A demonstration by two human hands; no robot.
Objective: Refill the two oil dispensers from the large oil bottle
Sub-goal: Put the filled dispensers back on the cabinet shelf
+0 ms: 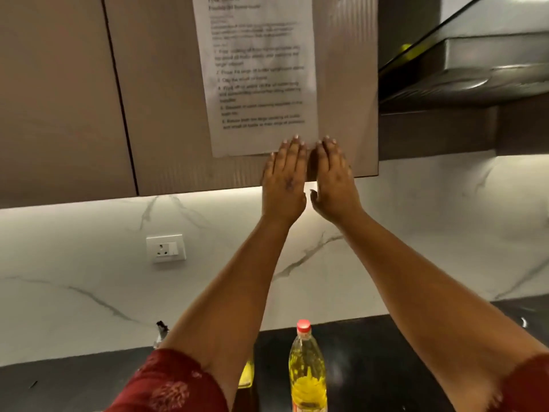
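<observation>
From the head view, you hold both arms straight up and forward. Your left hand [283, 181] and your right hand [331, 181] are raised side by side, backs toward the camera, fingers straight and close together, holding nothing. Their fingertips overlap the lower edge of a white printed sheet of paper [255, 75] fixed to a ribbed, matte brown wall cupboard door [166, 114]; you cannot tell whether they touch it. The sheet's numbered lines are too blurred to read. To the right of the cupboard juts a dark, glossy slanted cooker hood [463, 69].

Behind your forearms runs a smooth white marble-look wall panel with grey veins [89, 278], carrying a white rectangular plastic socket with a switch [165, 247]. Below it lies the dark, polished stone desk [371, 367].

On the desk, between your forearms, stands the large clear plastic oil bottle with a red screw cap [307, 373], upright, capped, filled with yellow oil. Just to its left, mostly hidden by your left forearm, shows a sliver of a clear container with yellow oil [247, 374]. Farther left, at the wall's foot, a small dark-tipped spout [162, 330] pokes out behind your dark red patterned fabric sleeve [169, 385]; what it belongs to is hidden.
</observation>
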